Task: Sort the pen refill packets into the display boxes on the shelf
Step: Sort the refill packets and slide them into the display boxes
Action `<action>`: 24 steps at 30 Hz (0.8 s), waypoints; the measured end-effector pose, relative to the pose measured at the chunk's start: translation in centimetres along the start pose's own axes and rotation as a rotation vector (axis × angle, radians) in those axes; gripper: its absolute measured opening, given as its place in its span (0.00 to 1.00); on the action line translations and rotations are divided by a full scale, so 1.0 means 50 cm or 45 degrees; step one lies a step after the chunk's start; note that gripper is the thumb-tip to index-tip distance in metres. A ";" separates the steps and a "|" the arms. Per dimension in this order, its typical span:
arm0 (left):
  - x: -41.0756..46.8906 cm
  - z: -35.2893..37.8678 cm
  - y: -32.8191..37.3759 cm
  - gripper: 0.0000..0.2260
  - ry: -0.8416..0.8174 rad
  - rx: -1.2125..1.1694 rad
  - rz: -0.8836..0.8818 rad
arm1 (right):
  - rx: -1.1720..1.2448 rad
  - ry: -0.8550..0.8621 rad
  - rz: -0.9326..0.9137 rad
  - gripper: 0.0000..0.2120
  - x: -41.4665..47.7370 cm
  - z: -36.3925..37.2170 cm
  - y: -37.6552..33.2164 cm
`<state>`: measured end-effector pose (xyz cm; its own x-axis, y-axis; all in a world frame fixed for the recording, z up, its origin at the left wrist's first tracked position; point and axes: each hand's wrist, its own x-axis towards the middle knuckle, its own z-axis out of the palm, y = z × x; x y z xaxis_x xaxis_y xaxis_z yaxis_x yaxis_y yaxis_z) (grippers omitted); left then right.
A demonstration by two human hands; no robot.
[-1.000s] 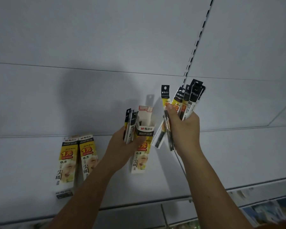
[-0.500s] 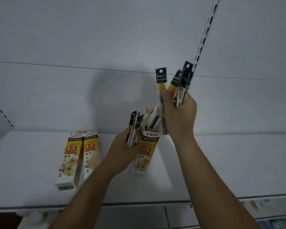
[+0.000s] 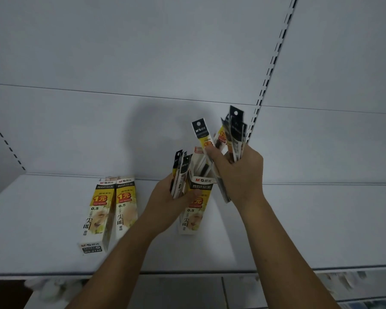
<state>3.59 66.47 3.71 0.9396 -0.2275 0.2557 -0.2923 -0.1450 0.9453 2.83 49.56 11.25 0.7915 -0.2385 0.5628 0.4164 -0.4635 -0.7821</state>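
1. At the lower left of the frame a pair of display boxes (image 3: 110, 210) sits on the white shelf (image 3: 310, 224), side by side and touching, yellow and white fronts toward me.
2. Just left of centre, my left hand (image 3: 172, 197) is curled around a small bunch of refill packets (image 3: 180, 172). Their black header ends point up out of my grip.
3. Right beside that hand, at the centre of the frame, a third display box (image 3: 193, 214) stands on the shelf with its top open. My left hand overlaps its left edge. I cannot tell whether my fingers also hold the box.
4. Over the open top, a single refill packet (image 3: 201, 133) slants upward, pinned under my right thumb. Its lower end is hidden behind the box flap and my hand.
5. Right of centre, my right hand (image 3: 237, 177) is clamped around a larger fan of refill packets (image 3: 235, 134). The black and yellow headers spread above my knuckles and the tails stick out below my palm.
6. Behind the fan, a slotted upright (image 3: 271, 68) runs up the white back panel (image 3: 98, 52) toward the upper right of the frame.
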 end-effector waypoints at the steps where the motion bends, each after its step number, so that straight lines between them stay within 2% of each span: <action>1: 0.000 0.000 0.001 0.09 0.002 0.002 -0.002 | 0.026 0.028 0.022 0.14 0.002 -0.002 0.001; 5: 0.003 0.000 -0.001 0.08 0.021 0.009 -0.021 | 0.114 0.105 0.119 0.15 0.012 -0.009 0.001; 11: 0.003 0.000 0.001 0.07 0.008 0.006 -0.011 | -0.068 -0.178 0.130 0.14 0.013 -0.013 -0.003; 14: 0.003 -0.002 -0.001 0.07 -0.002 -0.007 -0.007 | 0.010 -0.224 0.179 0.08 0.026 -0.026 -0.023; 17: 0.003 -0.004 0.001 0.07 -0.023 -0.011 -0.002 | 0.086 -0.201 0.214 0.09 0.038 -0.040 -0.036; 20: 0.002 -0.005 0.002 0.07 -0.022 -0.018 0.006 | 0.008 -0.201 0.203 0.10 0.043 -0.041 -0.031; 24: 0.002 -0.009 0.001 0.07 -0.020 -0.010 0.011 | -0.147 -0.346 0.192 0.12 0.033 -0.034 -0.022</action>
<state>3.74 66.85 3.88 0.9342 -0.2437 0.2604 -0.2987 -0.1353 0.9447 2.93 48.22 13.51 0.9372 -0.0829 0.3388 0.2441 -0.5378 -0.8069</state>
